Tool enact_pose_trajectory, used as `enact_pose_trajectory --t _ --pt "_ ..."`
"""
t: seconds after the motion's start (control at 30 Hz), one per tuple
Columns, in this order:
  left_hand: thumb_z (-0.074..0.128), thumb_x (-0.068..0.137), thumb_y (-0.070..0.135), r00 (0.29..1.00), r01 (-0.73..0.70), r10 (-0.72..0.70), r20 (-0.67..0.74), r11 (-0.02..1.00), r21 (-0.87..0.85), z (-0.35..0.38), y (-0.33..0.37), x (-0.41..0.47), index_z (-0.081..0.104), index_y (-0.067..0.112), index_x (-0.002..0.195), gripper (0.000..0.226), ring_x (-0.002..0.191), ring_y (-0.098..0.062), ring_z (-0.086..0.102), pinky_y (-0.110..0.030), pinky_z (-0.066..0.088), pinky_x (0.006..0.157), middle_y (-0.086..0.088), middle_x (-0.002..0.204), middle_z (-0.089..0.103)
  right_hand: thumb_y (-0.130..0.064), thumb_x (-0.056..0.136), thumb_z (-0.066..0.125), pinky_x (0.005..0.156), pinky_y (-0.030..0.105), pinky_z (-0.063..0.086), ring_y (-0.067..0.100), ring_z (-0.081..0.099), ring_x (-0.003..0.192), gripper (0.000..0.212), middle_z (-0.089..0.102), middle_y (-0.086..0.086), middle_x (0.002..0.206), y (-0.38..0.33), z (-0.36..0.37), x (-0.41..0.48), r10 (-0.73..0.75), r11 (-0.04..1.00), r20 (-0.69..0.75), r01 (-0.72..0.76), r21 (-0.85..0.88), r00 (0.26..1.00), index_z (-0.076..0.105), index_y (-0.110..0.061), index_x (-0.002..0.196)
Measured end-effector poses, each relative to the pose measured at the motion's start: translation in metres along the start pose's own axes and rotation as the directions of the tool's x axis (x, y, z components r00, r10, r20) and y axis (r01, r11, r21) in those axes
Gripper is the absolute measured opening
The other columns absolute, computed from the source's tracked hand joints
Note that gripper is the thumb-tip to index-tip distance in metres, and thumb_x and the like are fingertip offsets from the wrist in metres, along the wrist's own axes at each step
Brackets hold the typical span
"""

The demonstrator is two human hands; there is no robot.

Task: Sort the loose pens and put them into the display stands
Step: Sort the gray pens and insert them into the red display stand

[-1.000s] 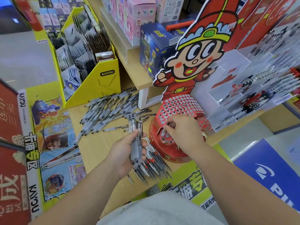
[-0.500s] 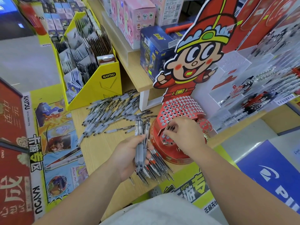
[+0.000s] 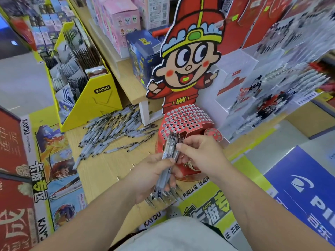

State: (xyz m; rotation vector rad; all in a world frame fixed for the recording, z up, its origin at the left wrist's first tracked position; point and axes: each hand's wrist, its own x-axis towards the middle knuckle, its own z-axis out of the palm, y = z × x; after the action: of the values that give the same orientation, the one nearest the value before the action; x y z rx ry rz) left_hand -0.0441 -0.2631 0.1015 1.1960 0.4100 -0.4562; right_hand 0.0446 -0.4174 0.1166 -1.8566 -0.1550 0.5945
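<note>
My left hand (image 3: 152, 175) grips a bundle of grey pens (image 3: 169, 154), tips pointing down toward me. My right hand (image 3: 201, 156) is at the top of that bundle, thumb and fingers pinching one of the pens. Just behind both hands stands the red display stand (image 3: 186, 118), a drum with many round holes under a cartoon figure in a red hat (image 3: 190, 57). A big pile of loose grey pens (image 3: 112, 131) lies on the wooden table (image 3: 101, 171) to the left of the stand.
A yellow card-pack display box (image 3: 97, 98) stands at the back left. A wooden shelf riser (image 3: 126, 84) carries pink and blue boxes. Clear acrylic pen racks (image 3: 272, 91) fill the right. Printed posters line the table's left and near edges.
My right hand left the stand's holes and came back to the bundle. My left hand lifted the bundle up and right, toward the stand.
</note>
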Motion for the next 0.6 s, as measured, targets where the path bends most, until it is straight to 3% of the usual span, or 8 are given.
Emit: enact_pose_trajectory --t 0.07,0.13,0.23,0.3,0.37,0.47,0.6 --pt "0.054 0.103 0.021 1.0 0.023 -0.023 -0.014 1.0 -0.019 0.004 0.0 0.002 0.061 0.002 0.119 0.026 0.063 -0.026 0.059 -0.032 0.049 0.054 -0.019 0.09 0.069 -0.018 0.09 0.074 0.046 0.02 0.042 0.019 0.065 0.059 0.01 0.072 0.012 0.068 0.005 -0.006 -0.001 0.019 0.999 0.001 -0.019 0.035 1.0 0.071 -0.012 0.082" --pt "0.055 0.102 0.021 0.99 0.046 -0.058 -0.127 0.995 -0.09 0.006 -0.002 0.006 0.063 0.001 0.119 0.027 0.069 -0.028 0.063 -0.036 0.054 0.062 -0.016 0.087 0.072 -0.015 0.09 0.073 0.048 0.027 0.044 0.029 0.065 0.064 0.01 0.072 0.01 0.068 0.008 -0.014 0.001 0.031 0.995 -0.043 -0.026 0.1 0.999 0.07 -0.013 0.081" --pt "0.054 0.104 0.019 0.931 0.029 -0.085 -0.355 0.987 -0.159 -0.001 -0.007 0.011 0.062 0.001 0.119 0.025 0.069 -0.027 0.066 -0.04 0.055 0.065 -0.017 0.087 0.074 -0.013 0.091 0.071 0.051 0.028 0.048 0.021 0.067 0.062 0.01 0.07 0.003 0.067 0.007 -0.031 0.006 0.033 0.974 -0.176 0.008 0.228 0.984 0.067 -0.013 0.082" --pt "0.051 0.105 0.018 0.915 0.0 -0.086 -0.395 0.977 -0.213 -0.006 -0.007 0.01 0.061 -0.001 0.119 0.025 0.068 -0.029 0.065 -0.038 0.055 0.059 -0.02 0.089 0.072 -0.015 0.092 0.07 0.054 0.029 0.051 0.018 0.067 0.061 0.008 0.069 0.003 0.067 0.005 -0.043 0.01 0.003 0.971 -0.271 0.061 0.229 0.963 0.066 -0.014 0.085" --pt "0.05 0.105 0.017 0.912 -0.01 -0.086 -0.401 0.973 -0.231 -0.008 -0.007 0.006 0.062 -0.001 0.118 0.025 0.065 -0.027 0.064 -0.035 0.054 0.053 -0.019 0.087 0.071 -0.02 0.092 0.07 0.061 0.034 0.055 0.018 0.069 0.063 0.009 0.071 0.005 0.069 0.009 -0.05 0.015 -0.076 0.988 -0.328 0.115 0.103 0.942 0.066 -0.017 0.085" --pt "0.051 0.104 0.018 0.918 -0.006 -0.084 -0.387 0.974 -0.227 -0.005 -0.007 0.002 0.063 0.0 0.118 0.026 0.065 -0.026 0.062 -0.033 0.052 0.052 -0.017 0.087 0.07 -0.032 0.089 0.073 0.072 0.041 0.06 0.018 0.072 0.074 0.009 0.071 0.001 0.076 0.016 -0.048 0.021 -0.224 0.973 -0.303 0.194 -0.126 0.926 0.066 -0.027 0.085" --pt "0.051 0.105 0.018 0.921 -0.009 -0.086 -0.381 0.971 -0.239 -0.004 -0.008 0.0 0.062 0.0 0.119 0.026 0.064 -0.024 0.061 -0.033 0.051 0.052 -0.016 0.086 0.07 -0.029 0.09 0.073 0.071 0.021 0.053 0.0 0.063 0.074 0.006 0.066 -0.013 0.075 0.023 -0.03 0.024 -0.369 0.882 -0.198 0.275 -0.383 0.908 0.068 -0.027 0.089"
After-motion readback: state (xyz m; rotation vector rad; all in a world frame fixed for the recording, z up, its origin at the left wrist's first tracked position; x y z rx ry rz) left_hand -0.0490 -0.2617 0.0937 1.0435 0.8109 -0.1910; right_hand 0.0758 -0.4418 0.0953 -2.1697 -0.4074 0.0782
